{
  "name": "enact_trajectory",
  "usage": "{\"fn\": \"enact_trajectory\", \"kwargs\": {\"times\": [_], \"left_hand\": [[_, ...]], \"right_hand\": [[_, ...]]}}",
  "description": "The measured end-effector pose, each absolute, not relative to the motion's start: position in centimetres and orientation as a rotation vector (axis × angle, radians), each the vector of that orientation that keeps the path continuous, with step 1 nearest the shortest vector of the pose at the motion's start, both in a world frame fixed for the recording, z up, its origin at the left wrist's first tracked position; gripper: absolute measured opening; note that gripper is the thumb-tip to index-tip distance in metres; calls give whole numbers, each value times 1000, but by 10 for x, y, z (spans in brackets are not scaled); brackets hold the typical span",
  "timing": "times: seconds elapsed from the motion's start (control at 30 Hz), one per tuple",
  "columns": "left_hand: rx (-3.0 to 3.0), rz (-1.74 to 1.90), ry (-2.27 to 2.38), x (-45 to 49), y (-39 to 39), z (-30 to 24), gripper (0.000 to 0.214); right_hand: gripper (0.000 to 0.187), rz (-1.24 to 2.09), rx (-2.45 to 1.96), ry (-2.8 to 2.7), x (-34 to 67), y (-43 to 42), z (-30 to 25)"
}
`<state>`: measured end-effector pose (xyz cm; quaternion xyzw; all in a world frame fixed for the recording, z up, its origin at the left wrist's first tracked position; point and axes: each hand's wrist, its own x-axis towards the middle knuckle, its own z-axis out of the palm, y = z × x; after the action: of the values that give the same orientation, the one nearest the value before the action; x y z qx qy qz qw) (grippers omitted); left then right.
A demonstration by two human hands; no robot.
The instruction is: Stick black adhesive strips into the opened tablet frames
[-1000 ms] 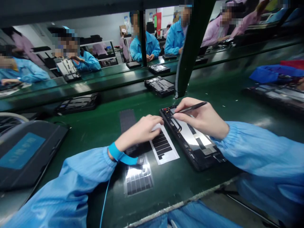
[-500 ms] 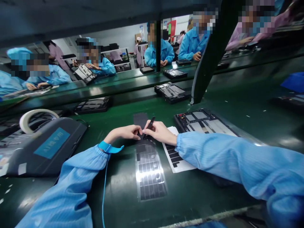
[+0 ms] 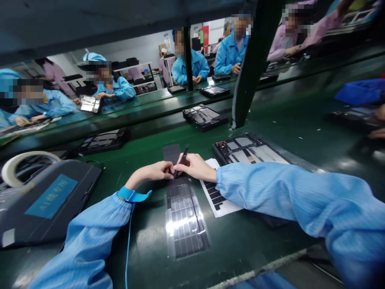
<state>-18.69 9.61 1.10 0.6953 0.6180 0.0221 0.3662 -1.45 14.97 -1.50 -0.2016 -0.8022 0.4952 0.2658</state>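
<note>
My right hand [image 3: 195, 166] grips slim black tweezers [image 3: 181, 162], held upright like a pen with the tips pointing down. Close against it, my left hand [image 3: 156, 171] has its thumb and forefinger pinched together; what is between them is too small to make out. Both hands are over a long strip of black adhesive pieces [image 3: 188, 241] on clear film, lying lengthwise on the green bench. A blue wrist strap [image 3: 135, 195] with a cord is around my left wrist. By my right wrist lies a white sheet [image 3: 224, 210] with black labels, partly under the sleeve.
An opened tablet-like device [image 3: 243, 142] lies behind my right forearm. Farther back are similar devices [image 3: 204, 116]. At left stands a dark case [image 3: 81, 184] with a tape roll [image 3: 12, 166]. A slanted post [image 3: 243, 88] rises behind the bench. Co-workers sit opposite; another person's hand [image 3: 379, 134] shows at right.
The view has swung right, so the scene sits farther left. My hands remain together over the strip, fingers slightly shifted. Across the bench, a co-worker's held device has tilted and moved lower.
</note>
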Motion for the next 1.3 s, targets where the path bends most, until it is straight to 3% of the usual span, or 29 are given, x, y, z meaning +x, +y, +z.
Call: {"fn": "enact_trajectory", "kwargs": {"times": [0.33,0.43,0.57,0.63,0.8,1.3], "left_hand": [[1869,55,1677,-178,91,21,25],[2078,435,1842,-145,90,21,21],[2344,998,1531,-77,88,5,6],[2357,1063,1358,-51,89,-8,22],[2345,965,1240,-35,89,-29,45],[2368,903,1240,-36,85,-27,35]], "right_hand": [[26,1053,-489,-1984,56,175,75],[24,972,-687,-2163,107,179,68],[24,1278,-895,-2165,137,181,27],[24,1413,-928,-2102,136,184,11],[22,1456,-956,-2055,124,194,0],[20,1537,-956,-1992,124,200,-2]]}}
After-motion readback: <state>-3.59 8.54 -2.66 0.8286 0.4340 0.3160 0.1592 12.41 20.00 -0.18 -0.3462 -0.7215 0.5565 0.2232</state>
